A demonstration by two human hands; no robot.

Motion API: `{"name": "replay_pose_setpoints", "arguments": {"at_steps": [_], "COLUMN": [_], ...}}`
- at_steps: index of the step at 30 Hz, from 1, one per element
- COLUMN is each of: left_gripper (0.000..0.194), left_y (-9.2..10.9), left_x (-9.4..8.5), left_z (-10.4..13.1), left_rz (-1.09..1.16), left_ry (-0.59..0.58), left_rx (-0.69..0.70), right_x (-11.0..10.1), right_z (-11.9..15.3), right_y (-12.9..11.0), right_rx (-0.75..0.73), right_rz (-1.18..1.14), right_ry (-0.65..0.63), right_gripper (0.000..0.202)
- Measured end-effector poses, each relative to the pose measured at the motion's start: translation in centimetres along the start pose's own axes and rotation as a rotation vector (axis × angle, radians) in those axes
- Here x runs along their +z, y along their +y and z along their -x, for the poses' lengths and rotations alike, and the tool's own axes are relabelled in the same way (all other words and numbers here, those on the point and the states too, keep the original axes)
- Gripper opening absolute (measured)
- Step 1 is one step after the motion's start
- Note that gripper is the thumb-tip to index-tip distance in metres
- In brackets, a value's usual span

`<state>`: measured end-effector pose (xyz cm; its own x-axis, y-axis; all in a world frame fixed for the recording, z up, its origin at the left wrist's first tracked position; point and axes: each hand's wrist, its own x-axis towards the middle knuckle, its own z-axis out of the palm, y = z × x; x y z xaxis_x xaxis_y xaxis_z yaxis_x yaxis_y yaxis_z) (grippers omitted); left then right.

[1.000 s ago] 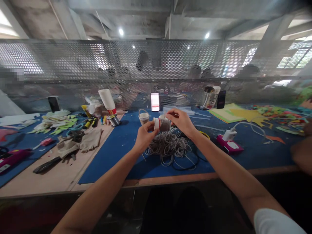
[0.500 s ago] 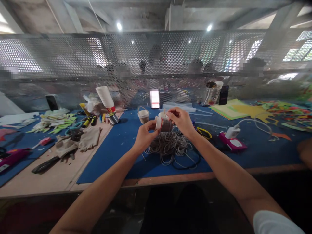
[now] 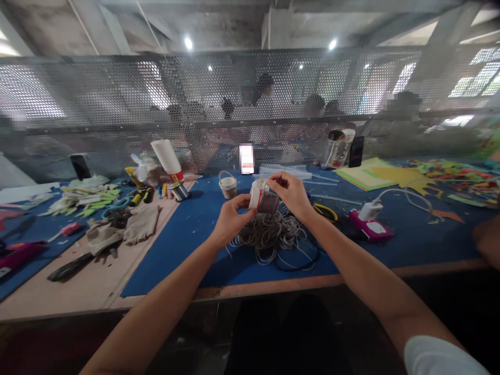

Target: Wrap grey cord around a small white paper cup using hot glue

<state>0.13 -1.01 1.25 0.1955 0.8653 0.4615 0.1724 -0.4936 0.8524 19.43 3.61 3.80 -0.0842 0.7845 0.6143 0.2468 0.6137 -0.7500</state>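
Left hand (image 3: 233, 216) grips white-and-red paper cup (image 3: 255, 198) wrapped in grey cord (image 3: 269, 203), axis roughly left-right; right hand (image 3: 289, 192) just beside, can't tell its grip.

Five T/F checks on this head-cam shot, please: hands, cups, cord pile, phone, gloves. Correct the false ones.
1. The left hand holds a paper cup. True.
2. The pile of grey cord lies on the pale wooden strip. False: it lies on the blue mat.
3. A small cup with a handle stands upright beyond the left hand. True.
4. The stack of white cups is right of the lit phone. False: it is to the left.
5. The right hand is wearing a glove. False: it is bare.
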Motion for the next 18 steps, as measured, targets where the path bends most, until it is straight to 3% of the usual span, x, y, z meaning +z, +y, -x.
{"name": "replay_pose_setpoints", "arguments": {"at_steps": [18], "left_gripper": [0.028], "left_y": [-0.04], "left_x": [-0.26], "left_z": [-0.01], "left_rz": [0.04], "left_ry": [-0.036], "left_rx": [0.023], "right_x": [-0.02], "right_z": [-0.1], "right_y": [0.73], "right_rx": [0.054], "right_rz": [-0.058], "right_ry": [-0.001], "right_gripper": [0.02]}}
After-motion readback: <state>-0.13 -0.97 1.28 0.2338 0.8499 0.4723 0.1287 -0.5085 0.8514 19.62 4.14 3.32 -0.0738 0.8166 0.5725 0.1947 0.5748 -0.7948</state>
